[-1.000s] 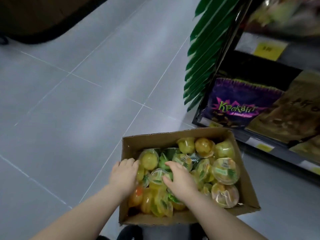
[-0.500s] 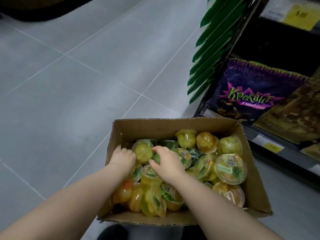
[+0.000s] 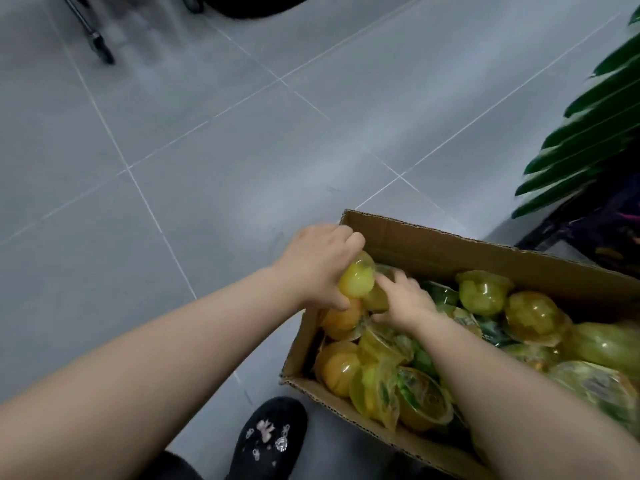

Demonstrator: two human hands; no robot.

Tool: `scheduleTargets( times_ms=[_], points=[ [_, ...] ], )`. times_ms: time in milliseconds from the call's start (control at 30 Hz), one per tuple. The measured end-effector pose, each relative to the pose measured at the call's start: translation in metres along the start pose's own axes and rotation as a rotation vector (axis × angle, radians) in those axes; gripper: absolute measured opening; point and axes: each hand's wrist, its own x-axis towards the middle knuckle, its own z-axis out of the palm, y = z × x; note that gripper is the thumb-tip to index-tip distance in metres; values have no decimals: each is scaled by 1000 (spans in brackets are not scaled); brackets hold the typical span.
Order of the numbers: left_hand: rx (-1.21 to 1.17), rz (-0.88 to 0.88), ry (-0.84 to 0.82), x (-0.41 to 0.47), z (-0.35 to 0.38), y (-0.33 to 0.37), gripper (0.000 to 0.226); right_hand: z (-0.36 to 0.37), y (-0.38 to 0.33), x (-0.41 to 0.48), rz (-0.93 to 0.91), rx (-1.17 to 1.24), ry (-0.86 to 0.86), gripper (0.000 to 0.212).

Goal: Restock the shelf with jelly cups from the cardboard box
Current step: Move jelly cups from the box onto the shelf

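Observation:
An open cardboard box (image 3: 485,249) sits on the grey tiled floor at lower right, filled with several clear jelly cups of yellow, orange and green. My left hand (image 3: 318,261) grips a yellow jelly cup (image 3: 356,278) at the box's near-left corner, lifted a little above the pile. My right hand (image 3: 405,301) is right beside it, fingers curled round another yellowish jelly cup (image 3: 375,299) that is mostly hidden under the hand. Only a dark corner of the shelf (image 3: 595,223) shows at the right edge.
Green palm-like leaves (image 3: 588,133) hang over the shelf corner at the right. My dark shoe (image 3: 270,438) stands just left of the box's front corner. A thin metal leg (image 3: 93,36) shows at top left. Grey floor tiles (image 3: 207,168) spread to the left.
The view has swung left, so the shelf has nearly left the frame. My left hand has lifted a yellow cup out of the pile; my right hand has closed in beside it.

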Motion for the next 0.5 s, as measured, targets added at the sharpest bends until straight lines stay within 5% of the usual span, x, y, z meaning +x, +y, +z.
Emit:
scheduleTargets(
  times_ms=[267, 500],
  points=[
    [-141, -90, 5, 1, 7, -3, 71, 7, 0, 2, 43, 97, 119, 74],
    [-685, -339, 57, 25, -10, -1, 58, -17, 32, -57, 187, 282, 225, 72]
  ],
)
